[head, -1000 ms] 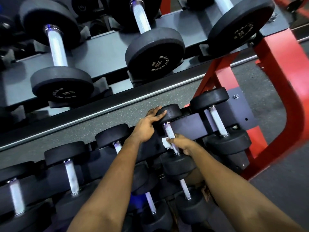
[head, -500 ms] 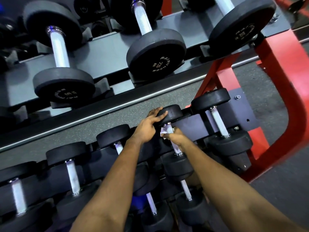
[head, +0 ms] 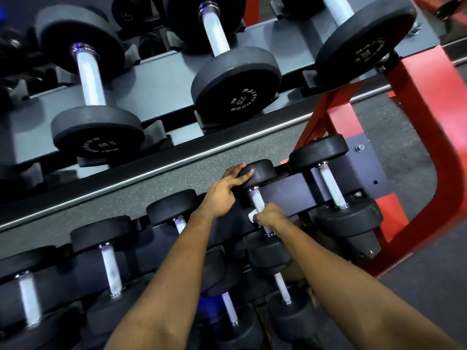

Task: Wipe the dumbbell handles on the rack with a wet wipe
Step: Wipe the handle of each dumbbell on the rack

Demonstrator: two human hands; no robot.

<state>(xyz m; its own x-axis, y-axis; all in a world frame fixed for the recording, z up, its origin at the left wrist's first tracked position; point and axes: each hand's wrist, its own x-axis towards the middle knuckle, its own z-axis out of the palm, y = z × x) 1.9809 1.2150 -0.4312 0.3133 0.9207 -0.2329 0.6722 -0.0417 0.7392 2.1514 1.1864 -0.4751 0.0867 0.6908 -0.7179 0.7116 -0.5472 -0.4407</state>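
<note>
1. red steel rack point(head: 434, 102), tiered. the grey upper shelf point(head: 156, 79) holds the big dumbbells point(head: 235, 79); the lower tier holds a row of small ones.
2. working dumbbell point(head: 267, 253): lower tier, second from the right end, lying in its cradle just beside the end dumbbell point(head: 348, 218).
3. handling, my estimate: solid and rigid, heavy for its size, nothing fragile. no need to lift it. it may roll in the cradle under rubbing, so it is best steadied by a head, with the wiping grip kept on the bar alone.
4. handle point(head: 254, 200): pale knurled metal, its upper stretch bare, its lower stretch covered by the fist. the knurling should give good purchase but will likely drag at a thin wipe.
5. both forearms reach forward and down from the bottom edge, converging on this one dumbbell.
6. left hand point(head: 225, 190): fingers straight and spread, laid flat against the far head point(head: 262, 171), bracing it and gripping nothing.
7. right hand point(head: 271, 217): curled into a fist round the lower part of the handle, knuckles up, wipe trapped between palm and bar.
8. wet wipe point(head: 251, 218): small, white, soft. only a corner shows at the left of the fist, touching the handle. it looks light and limp and is probably easy to bunch, so a full wrap-round hold suits it.
</note>
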